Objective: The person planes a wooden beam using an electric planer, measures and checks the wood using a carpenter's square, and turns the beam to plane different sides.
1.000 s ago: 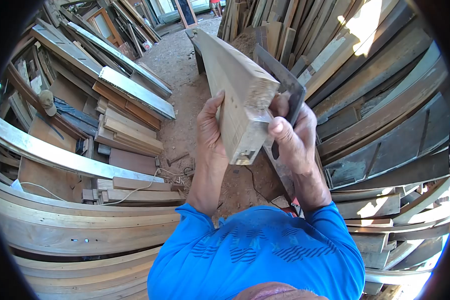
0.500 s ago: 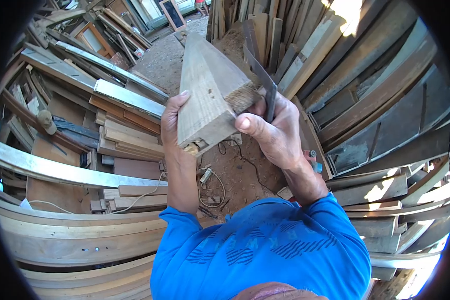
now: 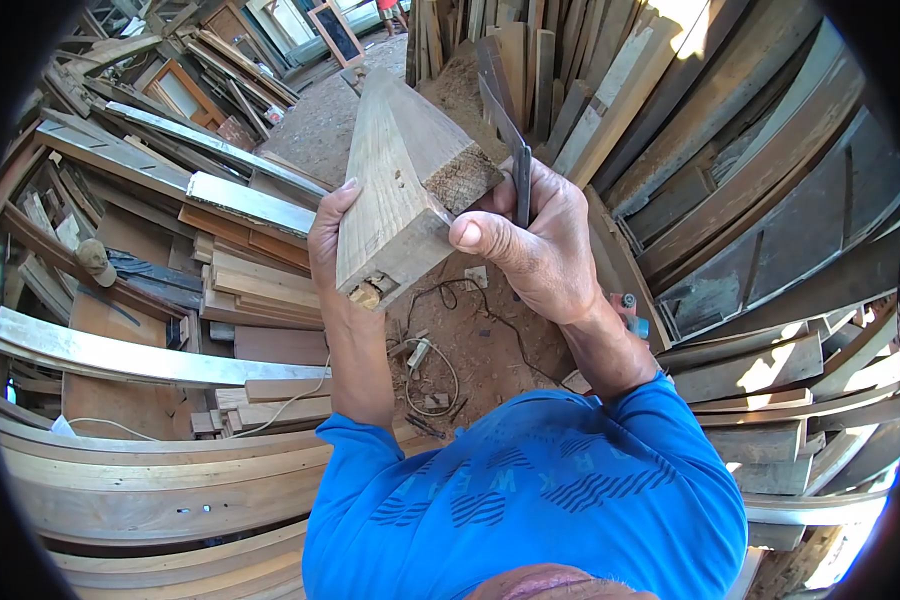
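My left hand (image 3: 332,232) is closed around the left side of a thick wooden beam (image 3: 380,190), with the thumb on its upper face. The beam's near end has a stepped cut with rough end grain and a small notched hole low at the corner. In my right hand (image 3: 542,245) is a dark, flat, angled metal tool (image 3: 522,180); its exact kind is unclear. The tool's blade points up and away, beside the beam's right side. My right thumb is stretched toward the cut end; some fingers are hidden behind the beam.
Stacked planks (image 3: 260,285) lie on the left, and long boards (image 3: 710,240) lean on the right. On the dirt floor lies a white cord with a socket (image 3: 419,352). A power tool (image 3: 630,312) is partly visible by my right forearm. A person's legs (image 3: 391,14) show far off.
The beam's near end has shifted slightly left, and the end-grain face shows more fully. My right hand and the metal tool have turned a little, the tool now standing more upright.
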A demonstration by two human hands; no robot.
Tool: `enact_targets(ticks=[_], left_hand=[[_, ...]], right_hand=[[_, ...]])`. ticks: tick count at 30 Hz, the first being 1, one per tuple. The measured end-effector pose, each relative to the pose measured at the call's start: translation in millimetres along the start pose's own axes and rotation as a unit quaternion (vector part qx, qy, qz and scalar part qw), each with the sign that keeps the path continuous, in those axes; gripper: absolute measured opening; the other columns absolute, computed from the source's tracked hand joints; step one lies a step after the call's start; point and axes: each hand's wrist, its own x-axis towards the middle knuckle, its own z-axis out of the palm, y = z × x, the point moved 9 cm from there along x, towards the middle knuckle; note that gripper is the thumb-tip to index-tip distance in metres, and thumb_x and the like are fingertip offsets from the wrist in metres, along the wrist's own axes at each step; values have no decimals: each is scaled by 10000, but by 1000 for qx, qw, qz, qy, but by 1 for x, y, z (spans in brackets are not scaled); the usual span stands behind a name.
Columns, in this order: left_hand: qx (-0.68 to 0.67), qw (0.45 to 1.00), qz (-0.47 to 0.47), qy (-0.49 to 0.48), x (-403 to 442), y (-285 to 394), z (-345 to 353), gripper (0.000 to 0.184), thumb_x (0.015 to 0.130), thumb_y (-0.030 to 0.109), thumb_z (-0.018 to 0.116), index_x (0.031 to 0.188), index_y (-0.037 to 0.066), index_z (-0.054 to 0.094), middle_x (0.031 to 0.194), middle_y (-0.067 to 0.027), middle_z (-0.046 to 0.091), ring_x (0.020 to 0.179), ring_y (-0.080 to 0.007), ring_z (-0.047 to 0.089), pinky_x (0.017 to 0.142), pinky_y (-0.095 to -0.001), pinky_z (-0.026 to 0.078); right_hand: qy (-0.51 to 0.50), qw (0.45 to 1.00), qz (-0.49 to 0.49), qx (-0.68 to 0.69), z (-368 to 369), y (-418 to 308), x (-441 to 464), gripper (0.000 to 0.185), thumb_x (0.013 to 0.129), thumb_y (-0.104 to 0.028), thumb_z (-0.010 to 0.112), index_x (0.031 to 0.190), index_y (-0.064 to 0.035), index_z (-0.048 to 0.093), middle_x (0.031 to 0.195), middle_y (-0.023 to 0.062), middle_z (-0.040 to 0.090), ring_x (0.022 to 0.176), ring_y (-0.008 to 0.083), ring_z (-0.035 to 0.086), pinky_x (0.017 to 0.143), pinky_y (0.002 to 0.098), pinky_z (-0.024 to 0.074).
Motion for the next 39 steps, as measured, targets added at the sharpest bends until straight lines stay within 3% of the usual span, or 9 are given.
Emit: enact_targets(ticks=[5,10,16,17,23,27,31,35,39], left_hand=[[-36,999,19,5,2,-1,-11,323,992,199,524,1171,-57,605,1018,-223,724,837,-308,752,761,-416,642],[-147,980,-40,-130,-5,-29,-1,373,1003,217,519,1228,-70,601,1102,-236,712,939,-329,737,835,-450,628],[-250,965,-77,32,-30,-82,-41,364,986,230,558,1202,-53,633,1121,-206,689,1033,-327,688,931,-428,588],[-237,969,-67,-14,-34,-91,-52,497,1004,354,629,1395,61,535,1201,-159,685,1058,-296,710,891,-468,622],[-375,915,-122,-86,-61,-151,-101,842,801,453,832,1460,69,474,1032,-85,663,889,-227,679,805,-363,606],[-365,924,-97,-63,-72,-140,-103,864,813,509,799,1487,90,458,1006,-77,659,868,-211,662,777,-351,594],[-343,934,-102,-4,-74,-141,-111,757,891,638,673,1441,138,531,964,-79,650,800,-196,621,704,-351,553],[-316,942,-104,39,-77,-138,-107,718,900,685,632,1385,158,589,935,-80,641,754,-194,571,645,-368,521],[-343,932,-109,32,-74,-138,-106,718,889,705,627,1358,162,612,939,-90,646,771,-202,585,656,-364,535]], right_hand=[[-15,1000,21,-14,0,-4,1,576,735,-476,921,820,-23,575,720,4,543,667,77,495,529,245,401],[-36,999,35,3,0,-9,1,628,714,-477,932,927,15,605,772,12,569,733,77,517,595,253,435],[-160,980,-15,-114,6,-1,-5,744,652,-558,923,1026,-2,600,808,11,556,750,113,493,641,314,452],[-201,962,-57,-175,12,3,-9,721,705,-566,882,1023,15,595,786,59,546,712,163,515,633,342,456],[-183,916,-213,-285,14,-3,8,311,995,-225,637,1215,-7,660,961,120,673,945,282,602,889,390,481],[-212,919,-120,-310,25,69,23,184,986,-178,650,1046,-14,707,911,134,654,945,279,592,839,399,463],[-203,959,31,-197,36,124,18,219,1037,-192,591,1008,19,641,806,104,544,696,188,546,645,369,454],[-159,982,36,-90,39,121,21,188,1062,-154,511,1007,9,586,829,62,545,692,147,501,633,317,449],[-160,931,-237,-229,46,72,16,93,1021,-60,562,996,12,616,885,21,556,723,110,488,641,283,445]])
